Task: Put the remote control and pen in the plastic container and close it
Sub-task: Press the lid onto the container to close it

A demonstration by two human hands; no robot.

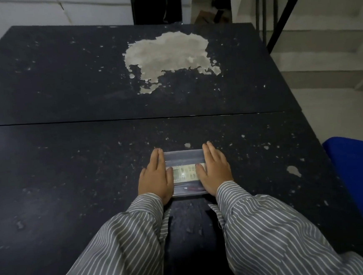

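**Pressing the lid shut**

The container (pixel 184 158) sits near the table's (pixel 70 167) front edge, straight ahead of the person. Inside it, the pen (pixel 193 188) lies along the near wall, with the remote (pixel 184 174) just beyond it. The left hand (pixel 156 178) lies flat on the container's left end and the right hand (pixel 214 169) on its right end, fingers straight and together, thumbs on the lid; neither pinches anything. The lid looks seated; whether it has latched cannot be told. Even downward pressure at both ends, then along the far edge, should seal it. Beyond the container, the table is bare up to a pale worn patch (pixel 170 58).
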